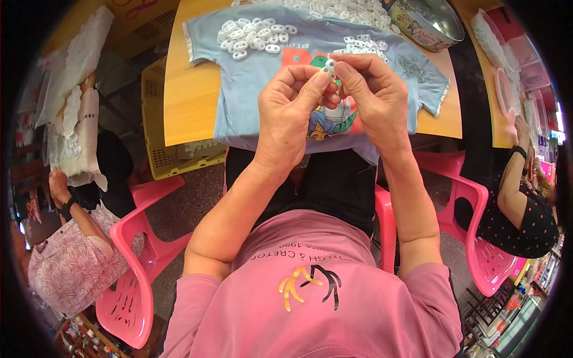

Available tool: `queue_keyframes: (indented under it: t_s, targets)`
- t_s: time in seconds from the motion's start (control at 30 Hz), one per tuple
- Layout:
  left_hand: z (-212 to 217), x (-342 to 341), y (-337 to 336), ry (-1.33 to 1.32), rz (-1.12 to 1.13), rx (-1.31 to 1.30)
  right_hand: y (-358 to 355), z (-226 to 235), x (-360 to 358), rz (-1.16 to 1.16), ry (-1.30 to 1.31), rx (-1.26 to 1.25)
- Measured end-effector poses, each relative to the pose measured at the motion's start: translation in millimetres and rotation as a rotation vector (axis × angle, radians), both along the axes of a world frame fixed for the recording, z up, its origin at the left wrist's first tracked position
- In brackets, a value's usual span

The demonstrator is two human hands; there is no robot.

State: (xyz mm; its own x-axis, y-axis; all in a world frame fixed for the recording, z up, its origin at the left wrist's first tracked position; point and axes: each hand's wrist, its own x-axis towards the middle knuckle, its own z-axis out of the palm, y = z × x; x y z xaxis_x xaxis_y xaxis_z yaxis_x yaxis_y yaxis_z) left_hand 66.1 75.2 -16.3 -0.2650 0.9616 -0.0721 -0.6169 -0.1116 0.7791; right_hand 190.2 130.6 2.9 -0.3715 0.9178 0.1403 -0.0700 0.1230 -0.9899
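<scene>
My left hand (289,113) and my right hand (370,98) meet above a light blue T-shirt (250,89) spread on a wooden table (185,101). Together their fingertips pinch a small white plastic link piece (329,65). Two heaps of the same white links lie on the shirt: one at its upper left (253,37), a smaller one just beyond my right fingers (364,46). The shirt has a cartoon print, partly hidden by my hands.
A metal bowl (427,21) stands at the table's far right, with more white links (334,9) along the far edge. A yellow crate (167,149) sits left of the table. Pink plastic chairs (134,262) flank me; another person sits on each side.
</scene>
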Motion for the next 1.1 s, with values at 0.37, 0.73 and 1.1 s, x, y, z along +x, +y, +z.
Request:
queue_keyframes:
  t_s: [0.37, 0.73, 1.1]
  targets:
    - [-2.2, 7.4, -0.7, 0.025, 0.053, 0.010, -5.4, -14.1, -5.4, -0.082, 0.031, 0.129]
    - [-0.3, 11.6, -0.5, 0.030, 0.029, 0.027, 8.3, 6.6, 2.5, -0.253, 0.037, 0.249]
    - [3.8, 3.7, -5.1, -0.005, 0.038, 0.031, 12.0, -7.3, 15.7, 0.038, -0.622, 0.673]
